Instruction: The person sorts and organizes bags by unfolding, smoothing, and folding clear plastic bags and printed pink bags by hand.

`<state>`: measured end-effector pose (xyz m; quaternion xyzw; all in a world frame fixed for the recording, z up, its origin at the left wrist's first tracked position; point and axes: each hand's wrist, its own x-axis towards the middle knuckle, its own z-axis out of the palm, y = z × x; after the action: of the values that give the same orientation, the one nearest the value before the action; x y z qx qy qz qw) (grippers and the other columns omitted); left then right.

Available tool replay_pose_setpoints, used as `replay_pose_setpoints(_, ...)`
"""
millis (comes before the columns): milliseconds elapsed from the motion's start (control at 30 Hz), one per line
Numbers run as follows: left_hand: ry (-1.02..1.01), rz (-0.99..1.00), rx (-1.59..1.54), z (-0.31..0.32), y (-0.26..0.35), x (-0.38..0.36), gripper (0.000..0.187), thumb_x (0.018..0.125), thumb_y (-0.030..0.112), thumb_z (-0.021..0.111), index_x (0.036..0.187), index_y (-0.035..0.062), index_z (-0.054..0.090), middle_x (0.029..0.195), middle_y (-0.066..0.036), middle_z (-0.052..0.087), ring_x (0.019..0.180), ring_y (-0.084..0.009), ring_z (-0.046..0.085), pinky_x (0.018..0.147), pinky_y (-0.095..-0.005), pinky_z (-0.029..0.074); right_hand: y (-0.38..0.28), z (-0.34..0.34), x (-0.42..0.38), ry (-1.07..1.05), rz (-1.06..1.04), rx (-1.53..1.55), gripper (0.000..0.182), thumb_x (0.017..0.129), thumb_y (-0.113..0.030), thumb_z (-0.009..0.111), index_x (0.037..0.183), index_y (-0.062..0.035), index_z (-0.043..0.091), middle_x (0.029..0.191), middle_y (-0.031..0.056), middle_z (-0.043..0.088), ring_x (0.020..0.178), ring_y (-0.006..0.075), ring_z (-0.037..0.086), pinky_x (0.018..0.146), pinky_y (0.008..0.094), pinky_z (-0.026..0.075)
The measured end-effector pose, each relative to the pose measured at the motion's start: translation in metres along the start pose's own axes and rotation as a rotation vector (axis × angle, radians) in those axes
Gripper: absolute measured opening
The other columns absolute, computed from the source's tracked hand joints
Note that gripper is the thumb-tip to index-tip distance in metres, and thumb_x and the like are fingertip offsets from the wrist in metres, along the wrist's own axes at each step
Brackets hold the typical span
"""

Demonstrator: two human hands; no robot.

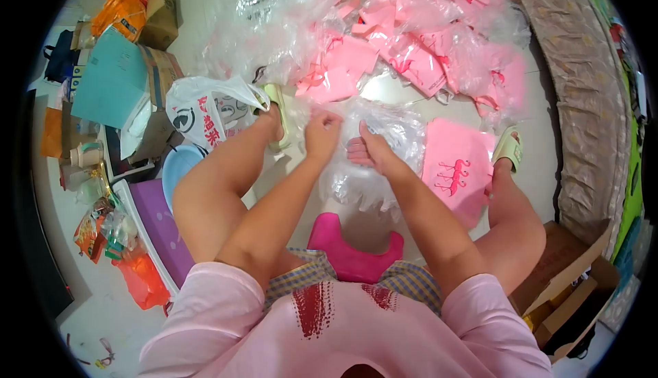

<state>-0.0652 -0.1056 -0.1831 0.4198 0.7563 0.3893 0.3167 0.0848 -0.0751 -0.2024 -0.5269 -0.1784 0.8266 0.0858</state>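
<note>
Both my hands are over a pile of clear plastic bags [346, 185] between my knees. My left hand [322, 137] has its fingers pinched together at the upper left of the pile, on what looks like the film of a clear bag. Just to its right, my right hand [370, 150] lies over the bags with its thumb raised apart and its fingers bent toward the left hand. No grip shows in that hand. A flat pink bag with a flamingo print [456, 172] lies on the floor right of the pile.
Pink flamingo bags [418, 63] and loose clear wrapping [267, 42] spread across the floor ahead. A white printed carrier bag [205, 107] stands by my left leg. A pink stool [360, 251] is beneath me. Boxes [113, 80] stand left; an open carton [569, 296] is at right.
</note>
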Motion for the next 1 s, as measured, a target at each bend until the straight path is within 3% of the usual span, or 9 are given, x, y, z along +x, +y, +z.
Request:
replay_pose_setpoints(67, -0.138, 0.062, -0.082, 0.008, 0.047, -0.029, 0.008, 0.074, 0.007, 0.058, 0.077, 0.0042, 0.065, 0.073, -0.008, 0.063, 0.065, -0.0199, 0.058, 0.064, -0.0326, 0.046, -0.011, 0.005, -0.017, -0.138, 0.003, 0.371, 0.067, 0.083, -0.056, 0.054, 0.105, 0.0066, 0.054, 0.096, 0.0171, 0.061, 0.082, 0.0267, 0.063, 0.069, 0.0375, 0.054)
replay_pose_setpoints(200, -0.346, 0.522, 0.103, -0.003, 0.119, -0.072, 0.011, 0.073, 0.003, 0.057, 0.082, 0.0044, 0.064, 0.085, -0.006, 0.064, 0.067, -0.0154, 0.058, 0.065, -0.0300, 0.047, -0.056, 0.006, -0.094, -0.170, -0.329, 0.339, 0.053, 0.086, -0.041, 0.056, 0.108, 0.0073, 0.053, 0.096, 0.0150, 0.061, 0.087, 0.0254, 0.062, 0.076, 0.0367, 0.052)
replay_pose_setpoints(300, -0.641, 0.856, 0.121, -0.026, 0.187, -0.083, 0.023, 0.071, 0.002, 0.059, 0.093, 0.0072, 0.063, 0.091, -0.006, 0.062, 0.075, -0.0170, 0.058, 0.067, -0.0299, 0.047, -0.092, -0.002, -0.169, 0.007, -0.518, -0.141, 0.032, 0.084, -0.009, 0.054, 0.111, 0.0079, 0.053, 0.096, 0.0100, 0.062, 0.081, 0.0232, 0.064, 0.071, 0.0319, 0.052)
replay_pose_setpoints(367, -0.799, 0.538, -0.026, -0.052, 0.239, -0.084, 0.032, 0.073, 0.004, 0.060, 0.105, 0.0089, 0.060, 0.091, -0.008, 0.061, 0.084, -0.0175, 0.058, 0.072, -0.0301, 0.047, -0.109, -0.021, -0.198, -0.022, -0.582, -0.240, 0.032, 0.083, -0.010, 0.055, 0.111, 0.0064, 0.054, 0.095, 0.0098, 0.062, 0.077, 0.0217, 0.063, 0.065, 0.0302, 0.052)
replay_pose_setpoints(467, -0.293, 0.743, 0.051, -0.060, 0.268, -0.046, 0.038, 0.077, 0.011, 0.064, 0.113, 0.0008, 0.054, 0.097, -0.009, 0.061, 0.085, -0.0158, 0.058, 0.078, -0.0297, 0.045, -0.122, -0.027, -0.233, -0.024, -0.600, -0.207, 0.026, 0.085, -0.013, 0.056, 0.105, 0.0036, 0.059, 0.085, 0.0093, 0.063, 0.066, 0.0165, 0.062, 0.056, 0.0274, 0.053)
replay_pose_setpoints(567, -0.152, 0.772, 0.116, -0.025, 0.245, -0.019, 0.032, 0.076, 0.017, 0.065, 0.102, 0.0002, 0.055, 0.089, -0.011, 0.061, 0.080, -0.0201, 0.059, 0.072, -0.0309, 0.047, -0.116, -0.038, -0.225, 0.153, -0.623, -0.245, 0.035, 0.087, -0.031, 0.057, 0.098, 0.0016, 0.063, 0.067, 0.0036, 0.059, 0.052, 0.0110, 0.055, 0.043, 0.0257, 0.044)
replay_pose_setpoints(600, -0.171, 0.761, 0.122, -0.023, 0.245, -0.016, 0.032, 0.076, 0.017, 0.065, 0.102, 0.0002, 0.055, 0.089, -0.011, 0.061, 0.080, -0.0201, 0.059, 0.072, -0.0309, 0.047, -0.116, -0.039, -0.226, 0.156, -0.607, -0.229, 0.035, 0.087, -0.031, 0.057, 0.098, 0.0016, 0.063, 0.067, 0.0036, 0.059, 0.052, 0.0110, 0.055, 0.043, 0.0257, 0.044)
replay_pose_setpoints(700, -0.725, 0.188, -0.054, -0.003, 0.209, 0.010, 0.016, 0.085, 0.016, 0.060, 0.094, 0.0025, 0.057, 0.081, 0.000, 0.058, 0.076, -0.0070, 0.051, 0.070, -0.0246, 0.041, -0.116, -0.044, -0.230, 0.099, -0.511, -0.340, 0.032, 0.087, -0.029, 0.057, 0.095, 0.0017, 0.064, 0.066, 0.0033, 0.059, 0.050, 0.0101, 0.053, 0.044, 0.0256, 0.042)
replay_pose_setpoints(1000, -0.708, 0.136, -0.187, -0.024, 0.232, 0.026, 0.016, 0.091, 0.017, 0.052, 0.083, 0.0037, 0.055, 0.067, 0.004, 0.046, 0.061, -0.0044, 0.041, 0.058, -0.0216, 0.035, -0.122, -0.058, -0.216, 0.107, -0.416, -0.563, 0.027, 0.081, -0.020, 0.062, 0.099, 0.0003, 0.064, 0.075, 0.0031, 0.063, 0.063, 0.0082, 0.056, 0.056, 0.0243, 0.043)
